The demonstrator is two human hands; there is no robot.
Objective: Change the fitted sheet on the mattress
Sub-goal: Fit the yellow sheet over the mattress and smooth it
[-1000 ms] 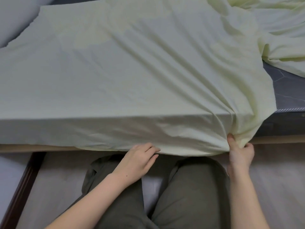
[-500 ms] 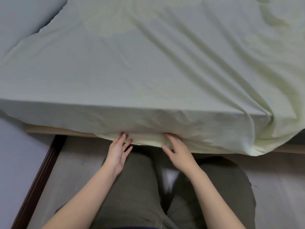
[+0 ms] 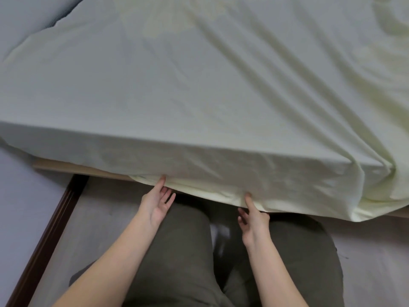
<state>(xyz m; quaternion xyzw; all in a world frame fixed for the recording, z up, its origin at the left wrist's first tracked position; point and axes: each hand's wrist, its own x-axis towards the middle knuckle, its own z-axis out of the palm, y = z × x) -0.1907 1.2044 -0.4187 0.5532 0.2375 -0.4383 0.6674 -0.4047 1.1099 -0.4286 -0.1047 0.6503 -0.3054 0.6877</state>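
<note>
The fitted sheet [image 3: 199,85] is spread over the mattress [image 3: 22,16], its long near edge laid from 9 to 3 o'clock — the hem [image 3: 205,193] hangs loose at 6. The left hand [image 3: 157,204] and right hand [image 3: 253,218] are held open, straight fingers touching that hem, judged ready for tucking under.

The sheet [image 3: 199,85] is plain pale yellow-green. The trousers [image 3: 177,262] are plain olive-grey. The bed frame [image 3: 66,166] is light tan wood, the floor [image 3: 106,218] pale grey, the trim [image 3: 51,229] on it dark brown.
</note>
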